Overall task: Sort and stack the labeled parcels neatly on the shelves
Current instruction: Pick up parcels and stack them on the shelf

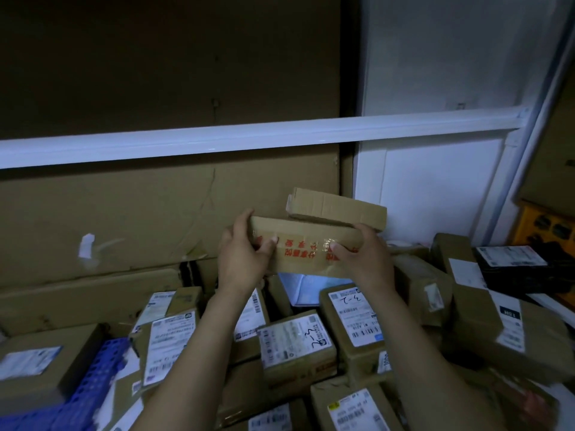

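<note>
both my hands hold one flat brown cardboard parcel with red printed tape (306, 244), raised in front of the shelf above the pile. my left hand (241, 256) grips its left end, thumb across the taped face, fingers curled round the back edge. my right hand (364, 259) grips the right end the same way, thumb on the tape. the parcel sits roughly level, long side running left to right.

a smaller plain brown cardboard box (337, 209) lies tilted just above it, touching its top edge; cannot tell if it rests on my parcel or on something behind. a white metal shelf rail (249, 141) runs across higher up, with a creased brown cardboard backing sheet (124, 213) behind and below it.

under my arms is a crowded heap of labeled cartons: a brown box with a white label handwritten 2-3 (295, 343), beside it a brown box with a white barcode label (354, 318). a blue perforated plastic crate (93, 384) sits lower left. a black plastic mailer with a white label (513, 262) lies far right, near a yellow plastic crate (544, 225).
</note>
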